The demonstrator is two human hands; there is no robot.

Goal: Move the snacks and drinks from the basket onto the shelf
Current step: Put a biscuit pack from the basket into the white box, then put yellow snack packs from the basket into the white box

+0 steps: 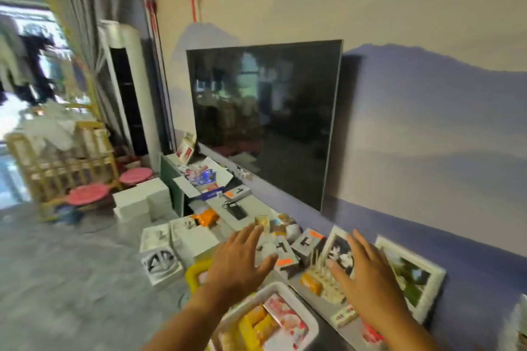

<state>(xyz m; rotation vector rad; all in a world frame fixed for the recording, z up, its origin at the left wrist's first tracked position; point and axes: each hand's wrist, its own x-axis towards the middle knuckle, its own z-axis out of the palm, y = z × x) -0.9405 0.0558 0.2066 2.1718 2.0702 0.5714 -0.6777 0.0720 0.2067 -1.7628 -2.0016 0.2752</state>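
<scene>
Both hands are spread flat, fingers straight and holding nothing. The left hand [239, 262] hovers above the far rim of the white basket [309, 319], which sits under the wrists and holds yellow snack packs [258, 325] and a pink packet [286, 319]. The right hand [368, 279] hangs over the grey shelf top [322, 305], just beyond the basket's right edge. Ahead of the fingertips the shelf is crowded: small grey boxes [306, 243], a white photo frame [410, 273] leaning on the wall to the right, and an orange packet [206, 216] farther off. Bare shelf shows only between the basket and the frame. A dark television [265, 120] hangs above.
</scene>
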